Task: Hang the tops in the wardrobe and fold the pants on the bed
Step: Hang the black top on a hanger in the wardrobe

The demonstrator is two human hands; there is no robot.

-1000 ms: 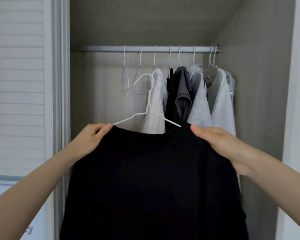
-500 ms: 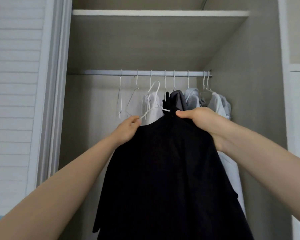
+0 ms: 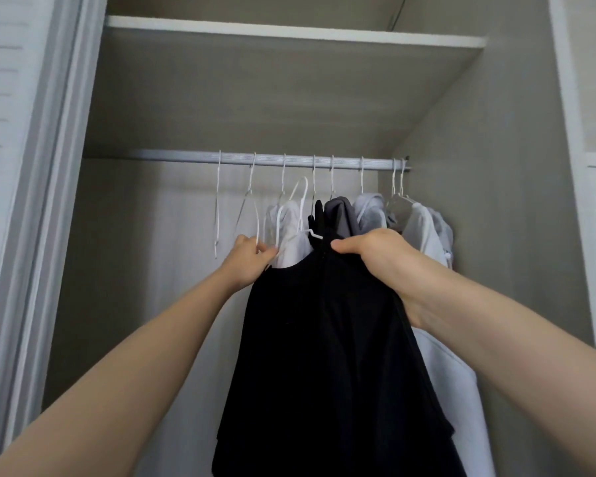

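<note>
A black top (image 3: 327,356) hangs on a white wire hanger (image 3: 301,204), raised inside the open wardrobe. My left hand (image 3: 250,258) grips the top's left shoulder together with the hanger's arm. At the right shoulder, my right hand (image 3: 375,256) pinches the fabric over the hanger. The hanger's hook is just below the rail (image 3: 272,160) and does not touch it. Behind it on the rail hang white (image 3: 291,235), dark grey (image 3: 341,215) and pale grey (image 3: 370,211) tops.
Two bare white hangers (image 3: 234,208) hang on the left part of the rail. A shelf (image 3: 289,31) spans the wardrobe above. A sliding slatted door (image 3: 11,166) stands at the left, the wardrobe's side wall (image 3: 496,201) at the right.
Both hands have lifted the black top and its hanger up and deeper into the wardrobe, closer together, toward the rail. The view has tilted upward, showing the shelf.
</note>
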